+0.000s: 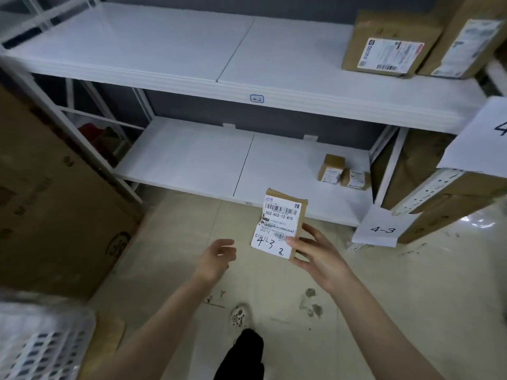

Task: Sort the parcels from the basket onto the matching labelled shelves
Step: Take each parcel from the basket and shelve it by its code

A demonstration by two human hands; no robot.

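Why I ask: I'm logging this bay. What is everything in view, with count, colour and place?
held parcel: 1, brown, white label marked 4-3, in the right grip
large parcels: 2, brown, upper shelf, right end
small parcels: 2, brown, lower shelf, right end
shelf rack: 1, white, ahead; upper board tagged 4-2
paper signs: 2, white, rack at right; lower one reads 4-3
big carton: 1, brown, left
basket: 1, white, bottom left
shoe: 1, white, on beige floor
left grip: 1, open, empty, left of the parcel
right grip: 1, pinching the held parcel's lower right edge
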